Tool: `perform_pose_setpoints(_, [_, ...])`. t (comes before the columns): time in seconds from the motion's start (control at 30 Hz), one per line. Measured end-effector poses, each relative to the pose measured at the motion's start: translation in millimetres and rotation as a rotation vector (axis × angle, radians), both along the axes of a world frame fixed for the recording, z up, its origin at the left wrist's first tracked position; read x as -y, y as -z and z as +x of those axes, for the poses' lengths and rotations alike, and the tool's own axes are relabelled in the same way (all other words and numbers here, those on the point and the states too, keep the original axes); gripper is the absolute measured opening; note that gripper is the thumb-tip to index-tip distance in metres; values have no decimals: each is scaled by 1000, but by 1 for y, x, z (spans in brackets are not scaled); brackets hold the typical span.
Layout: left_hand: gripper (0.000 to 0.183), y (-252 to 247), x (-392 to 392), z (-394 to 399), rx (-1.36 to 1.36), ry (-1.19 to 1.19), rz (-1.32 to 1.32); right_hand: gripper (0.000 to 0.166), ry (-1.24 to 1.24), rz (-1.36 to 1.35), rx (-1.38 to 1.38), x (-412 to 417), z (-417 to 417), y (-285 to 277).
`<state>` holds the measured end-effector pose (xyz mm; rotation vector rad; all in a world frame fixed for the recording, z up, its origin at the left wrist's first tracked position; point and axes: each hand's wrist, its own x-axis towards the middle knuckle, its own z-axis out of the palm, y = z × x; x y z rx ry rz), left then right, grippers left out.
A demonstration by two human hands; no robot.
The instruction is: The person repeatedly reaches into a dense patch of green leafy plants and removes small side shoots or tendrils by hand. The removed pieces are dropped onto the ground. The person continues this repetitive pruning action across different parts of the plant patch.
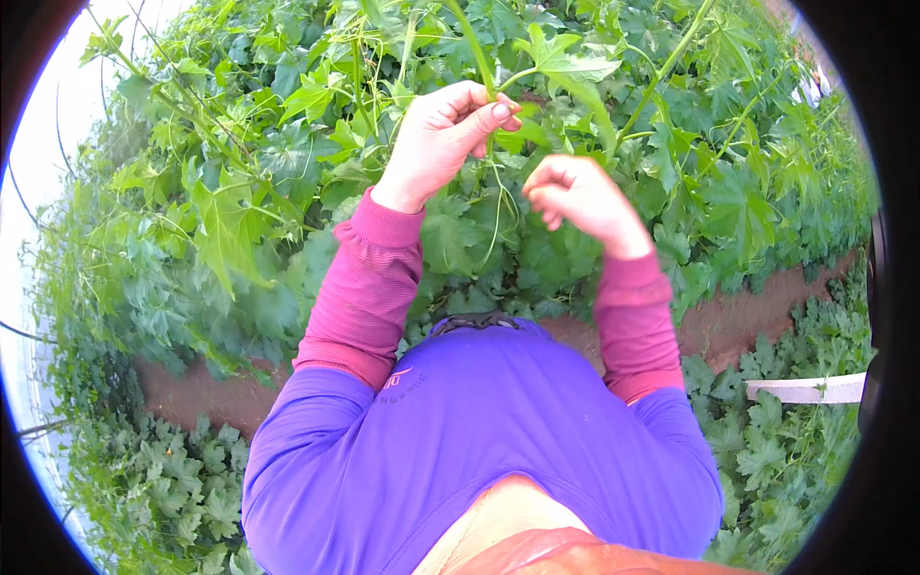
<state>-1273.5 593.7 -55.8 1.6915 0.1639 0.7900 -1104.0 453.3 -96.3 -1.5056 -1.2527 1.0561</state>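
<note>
Between thumb and fingers, my left hand [449,133] grips the green stem of a climbing vine [471,36]. A lobed leaf [564,61] branches off to the right just above that grip. Below the hand dangle thin curly tendrils [499,208]. My right hand [582,201] is lower and to the right, apart from the held stem. It is blurred, with the fingers curled inward, and whether anything small is in them cannot be made out.
Dense vine foliage [287,154] fills the area in front of me, with tall stems [668,68] rising through it. Brown soil [762,313] shows between the rows. A pale strip [805,389] lies at right, and whitish sheeting [32,237] borders the left.
</note>
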Motion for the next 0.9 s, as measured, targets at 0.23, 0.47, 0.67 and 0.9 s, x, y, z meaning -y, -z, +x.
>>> perform_pose_setpoints(0.23, [8,5,25,17,38,38,-123,28,338,438,513,-27,-37,15])
perform_pose_setpoints(0.47, [12,16,28,17,-1,10,-65,16,308,393,121,-23,-37,28])
perform_pose_setpoints(0.67, [9,19,30,5,117,-38,-119,19,248,426,-363,-26,-44,39])
perform_pose_setpoints(0.9, [12,6,31,-29,270,-160,-158,27,364,87,-345,-41,-28,126])
